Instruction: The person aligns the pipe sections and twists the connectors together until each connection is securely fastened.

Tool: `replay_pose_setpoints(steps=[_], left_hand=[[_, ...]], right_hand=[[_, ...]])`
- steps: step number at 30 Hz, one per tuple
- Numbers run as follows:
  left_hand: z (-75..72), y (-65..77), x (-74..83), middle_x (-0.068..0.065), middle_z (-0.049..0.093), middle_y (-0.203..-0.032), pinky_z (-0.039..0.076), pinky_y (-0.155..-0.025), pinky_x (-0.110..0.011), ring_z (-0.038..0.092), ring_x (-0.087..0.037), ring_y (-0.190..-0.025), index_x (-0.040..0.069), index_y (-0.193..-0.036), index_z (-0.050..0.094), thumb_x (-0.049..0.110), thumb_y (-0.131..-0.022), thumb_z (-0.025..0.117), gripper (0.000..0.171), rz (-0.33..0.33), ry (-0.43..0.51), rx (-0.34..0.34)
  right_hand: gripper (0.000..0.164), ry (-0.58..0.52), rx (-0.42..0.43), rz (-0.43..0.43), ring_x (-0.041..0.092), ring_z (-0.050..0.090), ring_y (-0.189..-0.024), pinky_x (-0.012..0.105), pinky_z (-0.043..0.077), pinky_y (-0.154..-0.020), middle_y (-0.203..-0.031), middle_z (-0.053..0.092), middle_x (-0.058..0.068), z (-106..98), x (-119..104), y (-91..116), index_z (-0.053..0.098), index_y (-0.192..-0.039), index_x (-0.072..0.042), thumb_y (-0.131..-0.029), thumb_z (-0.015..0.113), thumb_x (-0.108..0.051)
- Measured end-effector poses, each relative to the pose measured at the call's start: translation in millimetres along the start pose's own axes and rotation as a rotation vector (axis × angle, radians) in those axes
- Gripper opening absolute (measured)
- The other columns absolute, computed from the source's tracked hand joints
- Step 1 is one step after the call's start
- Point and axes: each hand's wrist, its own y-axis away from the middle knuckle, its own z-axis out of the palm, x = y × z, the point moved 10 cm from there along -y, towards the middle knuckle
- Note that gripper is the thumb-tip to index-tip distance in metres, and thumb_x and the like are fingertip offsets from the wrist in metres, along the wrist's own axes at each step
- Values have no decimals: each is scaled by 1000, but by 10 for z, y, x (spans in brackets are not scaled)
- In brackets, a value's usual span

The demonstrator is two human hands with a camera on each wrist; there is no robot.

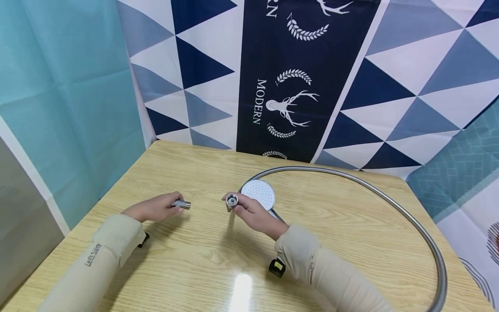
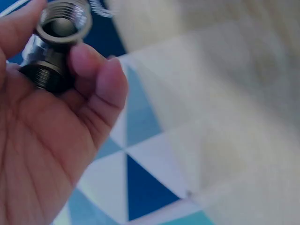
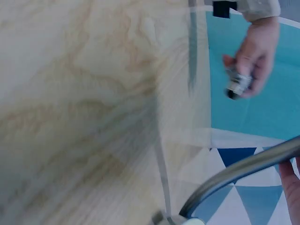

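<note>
A small metal threaded fitting (image 1: 182, 204) is pinched in my left hand (image 1: 159, 208), above the left part of the table. In the left wrist view the fitting (image 2: 61, 29) shows a round opening with inner threads and a side branch, between thumb and fingers. My right hand (image 1: 255, 214) grips the metal end of a shower hose (image 1: 231, 200), its round opening facing the head camera. The grey hose (image 3: 248, 165) leaves the fingers as a curve in the right wrist view. Behind the right hand, a white shower head (image 1: 258, 193) lies face up, partly hidden. The two held ends are apart.
The hose (image 1: 405, 212) loops along the back and right of the wooden table (image 1: 187, 268). A patterned curtain (image 1: 210, 65) hangs behind it, with a turquoise sheet (image 1: 78, 95) at the left. Black wrist devices (image 1: 277, 268) sit beneath both sleeves.
</note>
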Motion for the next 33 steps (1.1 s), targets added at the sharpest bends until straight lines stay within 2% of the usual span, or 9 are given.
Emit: replay_pose_setpoints(steps=[2, 8, 11, 14, 18, 21, 25, 28, 33], left_hand=[[-54, -13, 161, -6, 52, -89, 38, -65, -29, 43, -14, -72, -2, -103, 48, 9, -99, 52, 12, 37, 15, 13], [-249, -40, 623, -5, 53, -89, 40, -65, -29, 44, -14, -72, -2, -104, 50, 4, -98, 52, 9, 141, 15, 76], [-326, -62, 816, -2, 52, -84, 40, -62, -27, 44, -13, -69, -2, -103, 51, 3, -98, 51, 7, 195, 29, 109], [-426, -84, 1006, -1, 53, -83, 40, -59, -26, 43, -12, -66, -2, -103, 53, 1, -98, 51, 6, 239, 51, 159], [-604, -63, 1269, -1, 56, -82, 41, -56, -25, 46, -12, -65, -1, -103, 56, -1, -96, 54, 7, 283, 50, 261], [-724, 5, 1534, 2, 57, -78, 42, -54, -25, 48, -10, -63, 2, -97, 59, 0, -91, 63, 8, 361, -33, 357], [-779, 86, 1870, 8, 50, -71, 40, -51, -24, 44, -7, -60, 6, -87, 62, 1, -82, 74, 14, 483, -178, 442], [-776, 84, 1966, 9, 46, -69, 39, -51, -22, 42, -5, -58, 7, -85, 63, 2, -80, 75, 14, 507, -218, 453], [-816, 91, 1948, 8, 50, -69, 38, -51, -22, 43, -5, -57, 5, -85, 64, -2, -81, 74, 13, 489, -208, 484]], right_hand=[[78, -35, 6, 8, 39, 51, -87, 40, 46, -80, -91, 52, 23, 15, 37, 7, 48, -121, 14, -87, 35, -55], [82, -85, 87, 16, 17, 51, -81, 41, 44, -73, -84, 49, 22, -54, 78, 27, 46, -123, 17, -87, 38, -56], [81, -105, 123, 26, 10, 53, -85, 39, 47, -77, -88, 52, 24, -107, 58, 25, 46, -124, 17, -87, 41, -55], [72, -91, 142, 36, 14, 57, -91, 38, 49, -84, -96, 57, 26, -145, 18, 1, 48, -123, 15, -89, 44, -47], [44, -39, 127, 38, 26, 61, -97, 42, 50, -86, -101, 61, 26, -136, -32, -51, 51, -121, 14, -96, 49, -22], [31, 7, 107, 43, 32, 62, -98, 40, 51, -86, -103, 63, 25, -104, -50, -99, 54, -121, 12, -96, 52, -5], [30, 55, 101, 49, 34, 61, -96, 34, 51, -84, -104, 64, 26, -68, -44, -165, 55, -122, 12, -95, 53, -3], [34, 66, 108, 74, 31, 62, -93, 30, 50, -82, -100, 64, 23, -51, -17, -217, 56, -123, 10, -96, 52, -10], [34, 8, 127, 88, 18, 52, -78, 27, 44, -71, -87, 58, 15, -9, 42, -317, 56, -111, 8, -97, 47, -22]])
